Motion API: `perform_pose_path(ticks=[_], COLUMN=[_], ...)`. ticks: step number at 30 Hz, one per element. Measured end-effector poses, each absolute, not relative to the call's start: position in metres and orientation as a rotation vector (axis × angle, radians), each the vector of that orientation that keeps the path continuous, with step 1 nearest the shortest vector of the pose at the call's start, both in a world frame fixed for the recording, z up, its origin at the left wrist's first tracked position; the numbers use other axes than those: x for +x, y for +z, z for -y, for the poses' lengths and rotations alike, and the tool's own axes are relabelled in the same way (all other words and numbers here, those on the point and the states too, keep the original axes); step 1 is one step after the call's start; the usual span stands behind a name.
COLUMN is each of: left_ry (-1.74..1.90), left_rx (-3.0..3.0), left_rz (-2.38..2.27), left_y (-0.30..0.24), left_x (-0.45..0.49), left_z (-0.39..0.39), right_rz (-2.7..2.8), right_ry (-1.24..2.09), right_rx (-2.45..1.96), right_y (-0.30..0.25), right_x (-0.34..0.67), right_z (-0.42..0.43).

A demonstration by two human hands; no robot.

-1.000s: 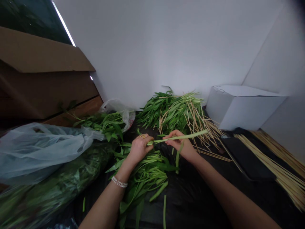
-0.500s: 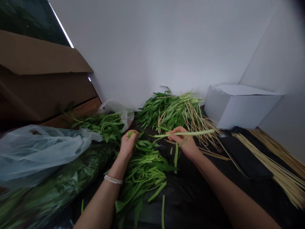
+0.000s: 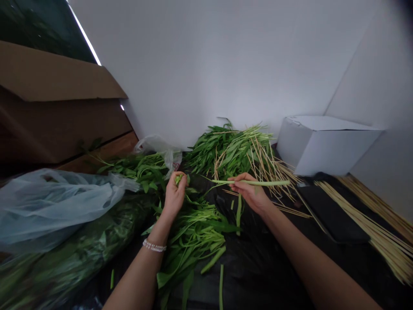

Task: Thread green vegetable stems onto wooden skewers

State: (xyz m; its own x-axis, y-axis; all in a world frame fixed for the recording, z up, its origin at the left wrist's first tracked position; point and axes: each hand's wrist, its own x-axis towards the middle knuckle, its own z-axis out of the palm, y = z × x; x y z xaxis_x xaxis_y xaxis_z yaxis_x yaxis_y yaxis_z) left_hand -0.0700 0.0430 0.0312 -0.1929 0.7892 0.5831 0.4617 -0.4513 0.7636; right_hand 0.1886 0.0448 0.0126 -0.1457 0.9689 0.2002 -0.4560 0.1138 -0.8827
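Note:
In my right hand (image 3: 251, 196) I pinch a long pale-green water spinach stem (image 3: 272, 183), which lies almost level and sticks out on both sides of the fingers. My left hand (image 3: 174, 198), with a beaded bracelet on its wrist, is closed around a small clump of water spinach pieces (image 3: 179, 178); most of the clump is hidden by the fingers. Below and between the hands, a heap of leafy water spinach (image 3: 200, 237) lies on black plastic sheeting (image 3: 254, 267). Loose cut stems lie beside it, one (image 3: 238, 215) under my right hand.
Against the wall sits another pile of water spinach (image 3: 222, 148) with thin wooden sticks (image 3: 274, 165). To the right are a white box (image 3: 332, 148), a flat black device (image 3: 332, 213) and long sticks (image 3: 383, 241). Plastic bags (image 3: 58, 202) and a cardboard box (image 3: 61, 118) stand left.
My left hand has turned slightly, showing more of the clump in it. The stem in my right hand has shifted slightly, and the thin strand hanging below that hand no longer shows.

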Motion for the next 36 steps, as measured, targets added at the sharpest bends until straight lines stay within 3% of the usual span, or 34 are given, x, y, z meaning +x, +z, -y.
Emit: perform_pose_path(ticks=[19,36], left_ry=[0.854,0.837], left_rx=[2.795,2.897], left_rz=[-1.305,-1.534], left_y=[0.021,0.023], left_x=[-0.049,-0.056], left_z=[-0.031,-0.035], right_rz=[1.465,1.236], right_ry=[1.29,1.351], right_rx=[-0.713,-0.793], right_y=[0.012,0.004], right_x=[0.172,0.173], right_z=[-0.029,-0.038])
